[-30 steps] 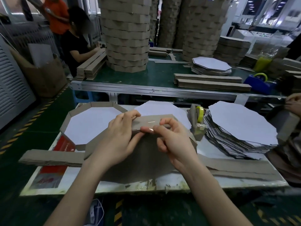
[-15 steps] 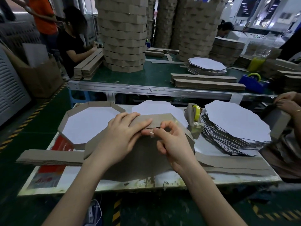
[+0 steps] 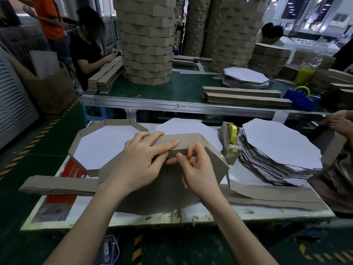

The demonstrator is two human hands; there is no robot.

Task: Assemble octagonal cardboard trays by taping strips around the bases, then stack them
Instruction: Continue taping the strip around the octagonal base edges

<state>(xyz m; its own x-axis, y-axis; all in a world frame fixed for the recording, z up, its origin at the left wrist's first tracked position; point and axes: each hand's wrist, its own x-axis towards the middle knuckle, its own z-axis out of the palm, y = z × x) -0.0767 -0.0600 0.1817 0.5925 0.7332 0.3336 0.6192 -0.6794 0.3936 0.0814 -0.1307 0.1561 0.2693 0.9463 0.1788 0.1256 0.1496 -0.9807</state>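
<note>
While the left hand (image 3: 141, 159) is pressing flat-fingered on the cardboard strip (image 3: 188, 139), right hand (image 3: 198, 169) pinching the octagonal tray (image 3: 168, 190) at its edge.

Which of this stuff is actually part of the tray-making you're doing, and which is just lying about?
In use: left hand, right hand, half-built tray, tape dispenser, stack of bases, loose strips, finished tray.
Lying about: yellow bottle, blue dispenser, cardboard box.
</note>
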